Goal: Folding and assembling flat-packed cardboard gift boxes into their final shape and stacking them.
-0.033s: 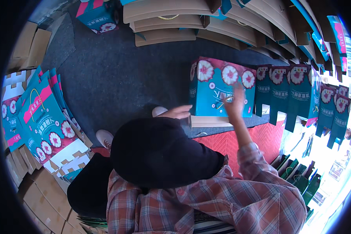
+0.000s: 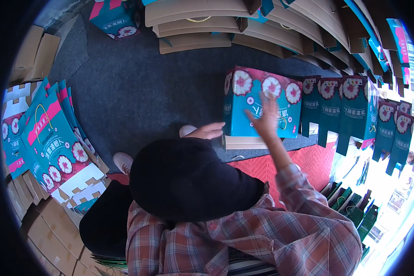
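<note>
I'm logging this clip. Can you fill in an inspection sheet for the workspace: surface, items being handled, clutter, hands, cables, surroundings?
Surface: dark grey floor; red textured mat nearer the person.
Items handled: teal-and-pink box, printed side facing the camera; brown cardboard edge showing along its near side.
Clutter: green bags at lower right.
Left hand: fingers extended, at the box's left edge; contact unclear.
Right hand: fingers spread over the printed side, slightly blurred; contact unclear.
Cables: nothing seen.
Surroundings: cardboard stack at the top; row of teal cartons at right; leaning teal-and-pink packaging at left; brown cartons at lower left.
</note>
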